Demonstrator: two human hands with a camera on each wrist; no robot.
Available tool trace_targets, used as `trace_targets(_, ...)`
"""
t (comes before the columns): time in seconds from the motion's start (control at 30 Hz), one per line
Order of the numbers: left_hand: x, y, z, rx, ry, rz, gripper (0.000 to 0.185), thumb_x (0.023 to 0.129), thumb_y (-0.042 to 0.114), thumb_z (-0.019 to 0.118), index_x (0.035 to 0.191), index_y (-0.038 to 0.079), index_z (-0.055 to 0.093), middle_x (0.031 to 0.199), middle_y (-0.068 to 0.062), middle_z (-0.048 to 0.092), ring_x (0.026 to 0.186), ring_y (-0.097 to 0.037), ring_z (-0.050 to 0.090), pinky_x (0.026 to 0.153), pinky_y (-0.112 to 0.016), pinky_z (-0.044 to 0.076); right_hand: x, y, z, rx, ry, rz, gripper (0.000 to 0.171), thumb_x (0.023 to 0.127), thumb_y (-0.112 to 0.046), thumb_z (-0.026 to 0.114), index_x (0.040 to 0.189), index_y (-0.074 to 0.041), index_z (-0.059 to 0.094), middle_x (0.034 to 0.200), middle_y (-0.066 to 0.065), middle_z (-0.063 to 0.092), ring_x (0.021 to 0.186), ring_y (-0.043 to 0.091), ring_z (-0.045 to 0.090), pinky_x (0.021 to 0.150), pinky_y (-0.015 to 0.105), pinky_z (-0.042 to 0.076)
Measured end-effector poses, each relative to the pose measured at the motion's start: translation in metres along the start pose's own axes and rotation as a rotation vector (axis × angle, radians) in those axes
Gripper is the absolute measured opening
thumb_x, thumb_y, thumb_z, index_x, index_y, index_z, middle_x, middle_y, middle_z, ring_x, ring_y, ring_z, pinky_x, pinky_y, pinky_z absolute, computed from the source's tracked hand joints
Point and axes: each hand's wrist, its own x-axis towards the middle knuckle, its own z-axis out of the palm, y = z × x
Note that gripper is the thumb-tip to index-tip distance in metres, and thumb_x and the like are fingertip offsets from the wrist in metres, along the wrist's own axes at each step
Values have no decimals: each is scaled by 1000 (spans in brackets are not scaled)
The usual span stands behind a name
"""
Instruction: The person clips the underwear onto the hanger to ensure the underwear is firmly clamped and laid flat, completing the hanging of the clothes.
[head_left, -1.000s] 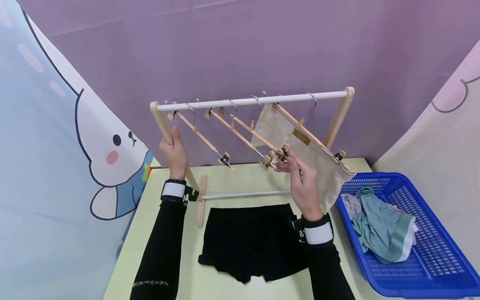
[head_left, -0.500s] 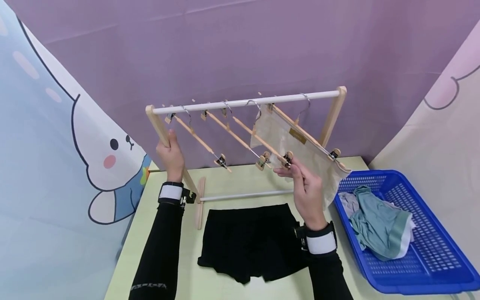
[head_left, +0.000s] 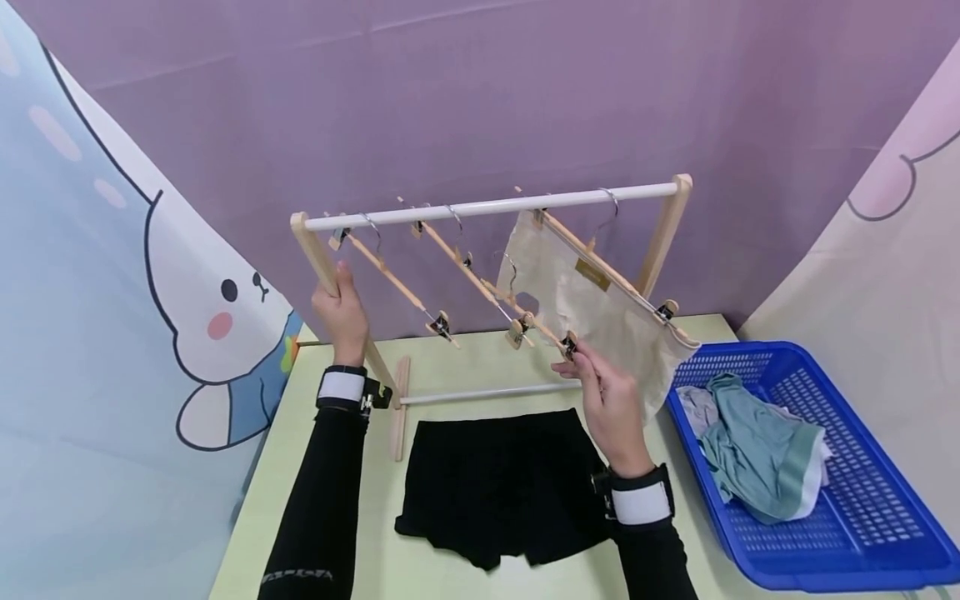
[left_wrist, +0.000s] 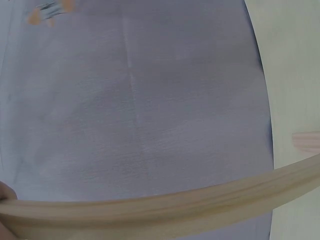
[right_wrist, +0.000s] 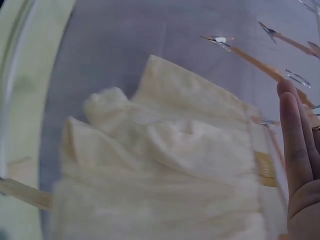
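Observation:
My left hand (head_left: 343,325) grips the left wooden post (head_left: 322,262) of a small clothes rack with a white top rail (head_left: 495,207). At its clip end, my right hand (head_left: 613,408) pinches a wooden clip hanger (head_left: 550,333). That hanger's metal hook sits below the rail, apart from it. Two bare clip hangers, a left one (head_left: 393,279) and a middle one (head_left: 465,271), hang from the rail. Right of them a cream cloth garment (head_left: 558,279) with a tan label hangs from another hanger. Black shorts (head_left: 502,483) lie flat before the rack.
A blue plastic basket (head_left: 885,508) stands at the right, holding a teal garment (head_left: 765,450) and other pale cloth. The rack's lower white bar (head_left: 487,393) runs just behind the shorts. A purple backdrop (head_left: 480,92) rises behind the pale green table (head_left: 300,500).
The right hand has drawn the hanger down; its hook was on the rail and is now below it. The left hand has kept its grip on the post.

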Motion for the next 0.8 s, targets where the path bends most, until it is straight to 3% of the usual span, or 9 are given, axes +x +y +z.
trace_targets(0.2,2,0,1,-4,-8,-15,43,104,16,52,64,18,37,54,12,28,44,1,24,44,-18,19,-14,23,5,3,-64,175,29,105,-10,49,126,3,65,86,12,76,78,26,74,80,16,52)
trace_targets(0.33,1,0,0,-6,-11,-36,42,104,16,52,65,18,37,54,11,28,44,0,24,44,-18,20,-24,35,7,-23,-139,273,31,106,-20,48,122,-2,68,84,8,76,77,23,74,78,22,55)
trace_targets(0.5,1,0,-2,-4,6,-37,41,104,15,52,66,18,38,54,11,28,44,-2,25,45,-18,20,-36,41,12,4,-233,346,33,106,-26,47,116,-4,70,82,7,76,76,24,73,73,35,59)
trace_targets(0.6,1,-1,-3,-3,4,-42,40,104,15,52,66,18,39,54,10,30,44,-2,27,45,-18,21,-42,44,15,30,-260,376,33,106,-26,48,115,-3,71,81,8,75,73,20,72,70,33,58)
trace_targets(0.8,2,-5,-2,6,-16,-45,40,104,18,52,67,18,39,55,9,31,44,-4,28,44,-19,21,-49,49,16,-70,-307,402,32,105,-30,50,109,-8,73,74,4,73,69,19,70,65,29,55)
